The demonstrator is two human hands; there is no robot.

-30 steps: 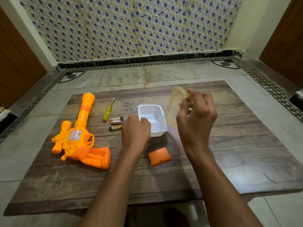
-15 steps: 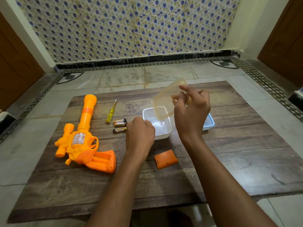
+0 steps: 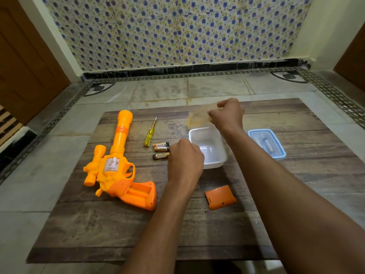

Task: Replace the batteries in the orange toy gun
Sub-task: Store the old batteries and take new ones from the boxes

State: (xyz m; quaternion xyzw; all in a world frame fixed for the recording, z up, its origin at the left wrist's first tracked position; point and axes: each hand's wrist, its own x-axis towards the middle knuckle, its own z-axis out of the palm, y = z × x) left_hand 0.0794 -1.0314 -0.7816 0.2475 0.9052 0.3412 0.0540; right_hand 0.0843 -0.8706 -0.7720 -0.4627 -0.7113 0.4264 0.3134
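Batteries (image 3: 161,149) beside white tub (image 3: 214,162); right hand (image 3: 227,114) holds lid (image 3: 198,117).

The left hand (image 3: 185,161) shows only its back, so its fingers and anything under them are hidden, and it covers the near-left corner of the white container (image 3: 212,149) and the right ends of the batteries (image 3: 161,150). The right hand (image 3: 227,113) hides one edge of the translucent lid (image 3: 198,118) it pinches. What lies inside the blue-lidded box (image 3: 266,144) is too blurred to name, the battery labels are unreadable, and both forearms run off the bottom edge.
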